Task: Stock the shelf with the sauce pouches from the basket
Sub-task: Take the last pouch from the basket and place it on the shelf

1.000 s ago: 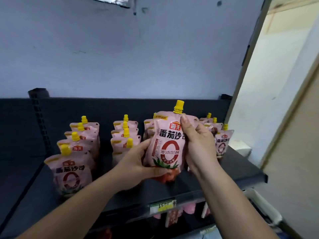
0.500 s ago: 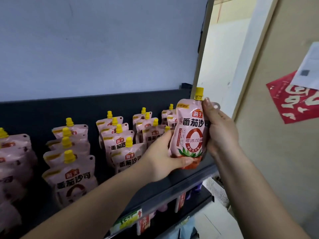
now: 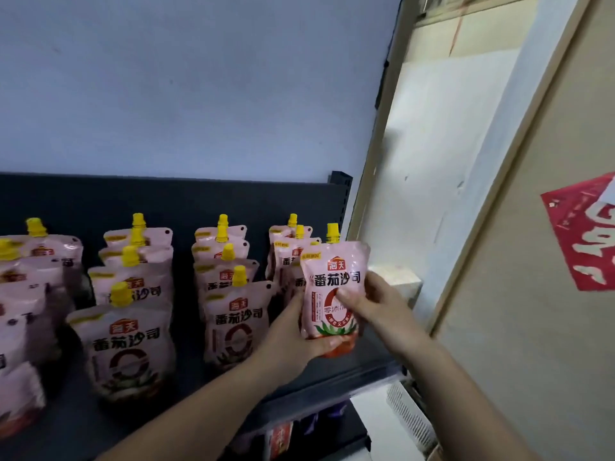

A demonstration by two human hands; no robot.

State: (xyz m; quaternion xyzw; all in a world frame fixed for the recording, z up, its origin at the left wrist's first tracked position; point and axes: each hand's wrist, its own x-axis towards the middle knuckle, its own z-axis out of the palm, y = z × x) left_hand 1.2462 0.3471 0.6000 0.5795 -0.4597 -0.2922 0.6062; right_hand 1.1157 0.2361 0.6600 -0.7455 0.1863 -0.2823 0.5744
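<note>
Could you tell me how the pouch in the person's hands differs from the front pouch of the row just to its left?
The held pouch is gripped by both hands, left hand round its bottom and right hand at its side; the front pouch stands untouched on the shelf. The held pouch looks brightly lit, the front pouch shadowed. Both are upright, pink, yellow-capped, with the same print.

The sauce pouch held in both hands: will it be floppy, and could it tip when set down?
Probably soft rather than stiff: the sauce pouch is a film bag; the left hand supports its base, the right hand pinches its side. It likely stands alone, as the shelved pouches do upright, but a push at the tall cap could tip it.
</note>
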